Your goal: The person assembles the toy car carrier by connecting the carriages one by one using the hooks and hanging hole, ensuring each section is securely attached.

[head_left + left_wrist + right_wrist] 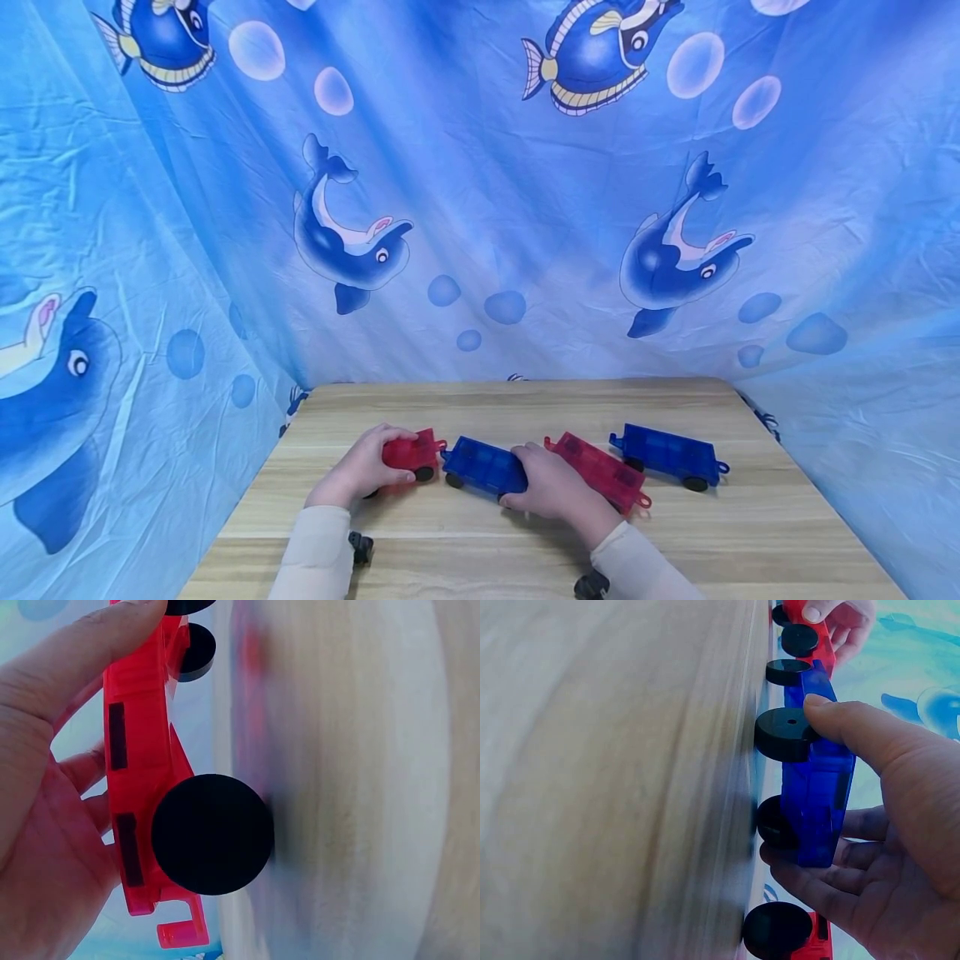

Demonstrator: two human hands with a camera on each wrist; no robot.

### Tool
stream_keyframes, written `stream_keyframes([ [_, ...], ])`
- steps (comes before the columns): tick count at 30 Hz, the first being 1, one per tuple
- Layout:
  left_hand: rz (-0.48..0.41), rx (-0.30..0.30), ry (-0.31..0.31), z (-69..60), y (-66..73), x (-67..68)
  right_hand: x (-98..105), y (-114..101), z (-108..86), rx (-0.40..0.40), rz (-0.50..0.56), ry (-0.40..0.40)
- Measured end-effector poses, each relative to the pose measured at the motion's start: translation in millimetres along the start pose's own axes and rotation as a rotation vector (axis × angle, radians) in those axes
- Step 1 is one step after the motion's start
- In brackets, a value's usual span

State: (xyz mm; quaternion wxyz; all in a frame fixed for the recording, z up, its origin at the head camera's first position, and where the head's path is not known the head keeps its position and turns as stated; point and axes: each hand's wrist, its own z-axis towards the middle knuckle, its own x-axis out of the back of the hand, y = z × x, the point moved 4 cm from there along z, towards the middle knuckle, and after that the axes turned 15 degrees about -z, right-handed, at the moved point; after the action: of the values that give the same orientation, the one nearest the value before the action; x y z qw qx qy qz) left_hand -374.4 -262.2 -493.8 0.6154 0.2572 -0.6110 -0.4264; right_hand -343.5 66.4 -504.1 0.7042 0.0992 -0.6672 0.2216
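My left hand (367,461) grips a translucent red toy train car (412,451), thumb on the near side and fingers over the far side. In the left wrist view its black wheel (213,834) and an end hook (184,933) show. To its right, my right hand (553,485) holds a blue toy train car (480,463) between thumb and fingers, at its right end. The facing ends of these two cars meet at their couplings; whether they are linked I cannot tell. The right wrist view shows the blue car (817,787) with its wheels by the tabletop.
Beyond my right hand stands a second red car (596,465), angled and partly covered by that hand. A second blue car (670,452) stands farther right. The wooden table (450,550) ends at a blue sea-patterned cloth (480,208) behind and at the sides.
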Motion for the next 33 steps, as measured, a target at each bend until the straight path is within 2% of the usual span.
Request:
stream_keyframes([
  [8, 0.023, 0.013, -0.026, -2.5, -1.0, -0.4, 0, 1, 0.3, 0.005, 0.008, 0.007],
  [18, 0.017, 0.019, -0.026, -4.5, -4.2, 0.8, 3, -1, -0.8, 0.012, 0.010, -0.006],
  [25, -0.014, 0.051, -0.047, -8.3, -6.6, 6.8, 3, -2, -1.4, 0.007, 0.023, -0.019],
  [33, -0.022, 0.059, -0.057, -12.3, -7.3, 14.6, 7, -2, -2.5, 0.020, 0.006, -0.012],
])
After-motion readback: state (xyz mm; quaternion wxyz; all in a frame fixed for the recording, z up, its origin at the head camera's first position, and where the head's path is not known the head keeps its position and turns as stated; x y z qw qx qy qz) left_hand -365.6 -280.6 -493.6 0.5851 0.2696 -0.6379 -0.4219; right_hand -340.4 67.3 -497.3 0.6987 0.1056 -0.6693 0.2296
